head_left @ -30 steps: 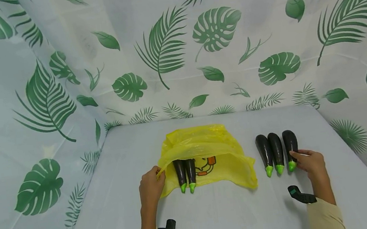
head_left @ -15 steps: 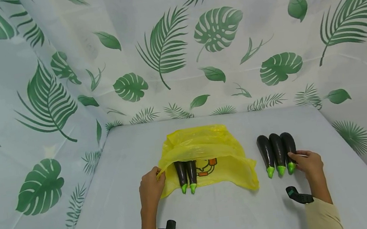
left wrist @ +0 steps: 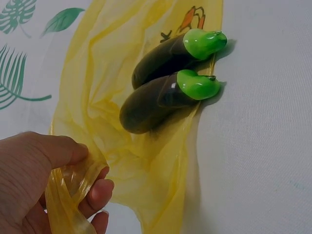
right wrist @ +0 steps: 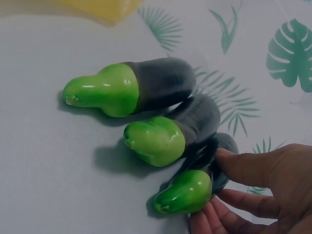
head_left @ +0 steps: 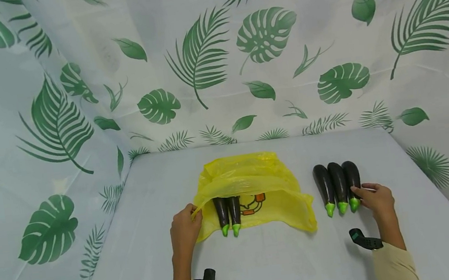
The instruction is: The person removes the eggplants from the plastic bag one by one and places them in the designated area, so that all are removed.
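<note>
Left grip: pinches the edge of a thin yellow plastic bag; slackening could collapse its mouth.
Right grip: pinches the glossy black, green-capped rightmost eggplant, on the white bench; smooth skin could slip.
Two neighbouring eggplants: close beside; bumps could roll them.
Bagged eggplants: caps overhang the lip; tugging could spill them.

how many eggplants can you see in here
5: a first eggplant and second eggplant in the mouth of the yellow bag; a third eggplant, fourth eggplant and fifth eggplant in a row to its right, the fifth pinched by the right hand. More may be hidden inside the bag.
</note>
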`<action>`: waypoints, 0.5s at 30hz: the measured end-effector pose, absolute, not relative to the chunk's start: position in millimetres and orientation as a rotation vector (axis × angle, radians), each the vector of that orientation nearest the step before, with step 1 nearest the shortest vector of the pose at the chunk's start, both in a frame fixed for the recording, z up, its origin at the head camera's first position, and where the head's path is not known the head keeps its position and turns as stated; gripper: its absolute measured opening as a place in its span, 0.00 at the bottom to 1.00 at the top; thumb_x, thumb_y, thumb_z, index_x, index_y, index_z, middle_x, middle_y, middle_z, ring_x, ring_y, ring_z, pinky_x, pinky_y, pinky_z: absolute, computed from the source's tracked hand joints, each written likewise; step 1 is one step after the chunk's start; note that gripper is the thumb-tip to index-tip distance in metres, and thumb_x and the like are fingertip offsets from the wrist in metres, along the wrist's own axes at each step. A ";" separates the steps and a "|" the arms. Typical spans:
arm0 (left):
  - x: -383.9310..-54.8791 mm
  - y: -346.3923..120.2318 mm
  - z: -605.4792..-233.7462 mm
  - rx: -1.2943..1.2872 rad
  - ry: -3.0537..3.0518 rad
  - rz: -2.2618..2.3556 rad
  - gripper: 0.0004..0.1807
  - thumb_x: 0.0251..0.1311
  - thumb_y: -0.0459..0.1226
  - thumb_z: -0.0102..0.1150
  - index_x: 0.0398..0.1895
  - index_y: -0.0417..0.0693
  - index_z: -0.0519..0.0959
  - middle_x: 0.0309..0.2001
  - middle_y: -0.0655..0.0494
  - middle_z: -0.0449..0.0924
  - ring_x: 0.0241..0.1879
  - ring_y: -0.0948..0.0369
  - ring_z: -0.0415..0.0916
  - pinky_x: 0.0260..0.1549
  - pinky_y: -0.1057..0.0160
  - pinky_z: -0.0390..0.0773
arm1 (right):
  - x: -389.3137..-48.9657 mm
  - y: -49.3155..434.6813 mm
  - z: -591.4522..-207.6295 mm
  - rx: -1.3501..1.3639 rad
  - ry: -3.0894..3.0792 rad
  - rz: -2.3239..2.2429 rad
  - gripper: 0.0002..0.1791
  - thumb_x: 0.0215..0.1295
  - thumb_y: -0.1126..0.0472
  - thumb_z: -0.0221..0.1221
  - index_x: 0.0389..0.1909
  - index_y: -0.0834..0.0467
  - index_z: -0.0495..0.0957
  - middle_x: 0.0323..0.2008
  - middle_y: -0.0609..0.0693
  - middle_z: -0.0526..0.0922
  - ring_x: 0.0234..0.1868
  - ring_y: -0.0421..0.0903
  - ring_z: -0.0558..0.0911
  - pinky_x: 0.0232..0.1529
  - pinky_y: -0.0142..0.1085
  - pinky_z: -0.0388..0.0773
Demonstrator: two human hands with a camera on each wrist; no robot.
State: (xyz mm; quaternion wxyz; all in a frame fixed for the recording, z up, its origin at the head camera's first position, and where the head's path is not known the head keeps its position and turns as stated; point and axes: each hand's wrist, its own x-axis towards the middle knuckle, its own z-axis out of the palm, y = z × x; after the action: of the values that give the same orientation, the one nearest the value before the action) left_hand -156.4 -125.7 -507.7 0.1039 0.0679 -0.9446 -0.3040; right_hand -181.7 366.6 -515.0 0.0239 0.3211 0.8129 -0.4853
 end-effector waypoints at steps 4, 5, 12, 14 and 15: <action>-155.7 -126.2 -506.8 0.198 -2.786 -0.896 0.08 0.60 0.39 0.62 0.39 0.44 0.83 0.35 0.50 0.86 0.21 0.62 0.68 0.19 0.65 0.67 | -181.6 366.3 -516.3 0.998 2.507 -1.508 0.38 0.67 0.48 0.57 0.68 0.69 0.61 0.63 0.71 0.68 0.36 0.43 0.79 0.25 0.23 0.72; -155.6 -126.3 -506.7 0.197 -2.787 -0.896 0.08 0.60 0.39 0.62 0.39 0.44 0.83 0.35 0.50 0.86 0.21 0.62 0.68 0.19 0.65 0.67 | -181.3 366.4 -516.5 0.996 2.506 -1.508 0.38 0.67 0.48 0.57 0.68 0.69 0.61 0.63 0.71 0.68 0.36 0.43 0.79 0.25 0.24 0.72; -155.6 -126.2 -506.6 0.203 -2.787 -0.900 0.08 0.60 0.38 0.61 0.40 0.44 0.83 0.35 0.50 0.86 0.20 0.62 0.67 0.19 0.65 0.66 | -181.1 365.4 -516.9 0.991 2.511 -1.529 0.38 0.67 0.49 0.57 0.68 0.70 0.61 0.64 0.71 0.66 0.44 0.51 0.79 0.25 0.22 0.73; -155.7 -125.9 -506.7 0.202 -2.790 -0.898 0.09 0.60 0.38 0.62 0.40 0.44 0.83 0.35 0.50 0.86 0.20 0.62 0.67 0.19 0.65 0.66 | -181.3 365.1 -517.1 0.991 2.513 -1.533 0.38 0.67 0.49 0.57 0.68 0.70 0.61 0.63 0.72 0.66 0.45 0.52 0.79 0.25 0.22 0.73; -155.8 -125.8 -506.6 0.202 -2.791 -0.900 0.09 0.60 0.38 0.62 0.40 0.44 0.83 0.35 0.50 0.86 0.20 0.62 0.67 0.19 0.65 0.66 | -181.5 364.9 -517.1 0.991 2.513 -1.535 0.38 0.67 0.49 0.57 0.68 0.70 0.61 0.63 0.72 0.66 0.45 0.53 0.79 0.25 0.23 0.73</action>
State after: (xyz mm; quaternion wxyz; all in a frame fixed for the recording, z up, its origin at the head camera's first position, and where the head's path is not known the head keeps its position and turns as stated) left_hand -155.8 -125.8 -506.6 0.1011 0.0683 -0.9447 -0.3045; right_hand -181.5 364.9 -517.1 0.0172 0.3190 0.8088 -0.4939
